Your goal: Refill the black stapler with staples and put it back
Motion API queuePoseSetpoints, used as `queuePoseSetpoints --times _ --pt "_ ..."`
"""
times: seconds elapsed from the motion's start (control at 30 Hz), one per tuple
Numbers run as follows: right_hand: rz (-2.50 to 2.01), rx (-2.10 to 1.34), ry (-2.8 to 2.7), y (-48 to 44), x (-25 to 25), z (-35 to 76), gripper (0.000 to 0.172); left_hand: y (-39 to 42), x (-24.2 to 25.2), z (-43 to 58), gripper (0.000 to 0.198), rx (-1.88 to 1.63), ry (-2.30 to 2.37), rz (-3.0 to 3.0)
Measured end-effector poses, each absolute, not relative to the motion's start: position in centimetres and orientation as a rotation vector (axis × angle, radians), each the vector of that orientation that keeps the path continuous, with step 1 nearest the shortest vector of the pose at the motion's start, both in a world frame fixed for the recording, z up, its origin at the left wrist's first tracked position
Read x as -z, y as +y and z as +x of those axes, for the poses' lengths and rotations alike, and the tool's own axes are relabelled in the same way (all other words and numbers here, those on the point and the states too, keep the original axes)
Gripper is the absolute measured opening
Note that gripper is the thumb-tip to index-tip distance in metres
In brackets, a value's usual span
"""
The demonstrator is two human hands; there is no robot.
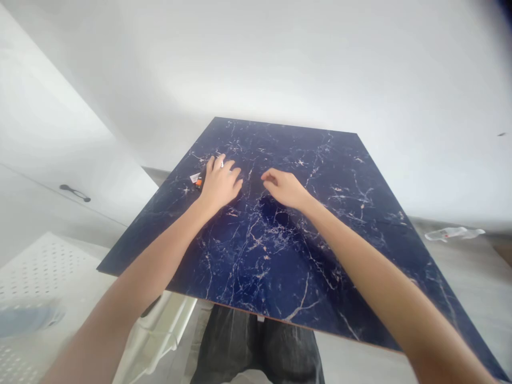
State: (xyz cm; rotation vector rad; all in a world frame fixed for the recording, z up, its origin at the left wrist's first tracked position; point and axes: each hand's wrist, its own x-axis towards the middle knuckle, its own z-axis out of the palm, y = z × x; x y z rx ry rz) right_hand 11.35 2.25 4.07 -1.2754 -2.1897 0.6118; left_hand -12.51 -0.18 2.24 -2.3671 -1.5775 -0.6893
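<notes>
Marble-patterned navy tabletop (280, 144) filled the centre of the head view. Left of centre, the person's left hand (220, 182) curled with fingers together, just beside a small orange-and-white packet (196, 180); whether it pinched anything could not be told. Right of centre, the right hand (285, 188) curled loosely, holding nothing. A white perforated crate (40, 282) sat at lower left, a black-handled white cabinet (75, 193) at left, and a clear plastic bag (454, 233) at far right.
</notes>
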Motion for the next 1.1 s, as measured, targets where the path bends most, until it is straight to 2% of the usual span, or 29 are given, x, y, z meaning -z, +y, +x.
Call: queuePoseSetpoints --times 0.2,0.4,0.47,0.77,1.1 --pt "-1.262 -0.252 -2.433 -4.9 -1.2 19.3 0.046 -3.3 -1.1 -7.1 0.038 0.763 -1.279 -2.684" --pt "-1.195 -0.319 -2.441 -8.7 -0.1 21.2 0.088 -5.5 0.1 -2.2 0.040 0.779 -1.049 -2.918" --pt "-1.168 -0.344 -2.450 -8.8 -0.2 21.1 0.094 -5.7 0.1 -1.5 0.042 0.743 -1.076 -2.963" --pt "-1.186 -0.364 -2.559 -8.5 0.2 21.1 0.077 -5.5 0.2 -2.2 0.041 0.593 -1.048 -3.074" --pt "-1.168 -0.354 -2.563 -8.6 0.3 21.1 0.072 -5.5 0.5 -2.7 0.042 0.551 -1.037 -3.093"
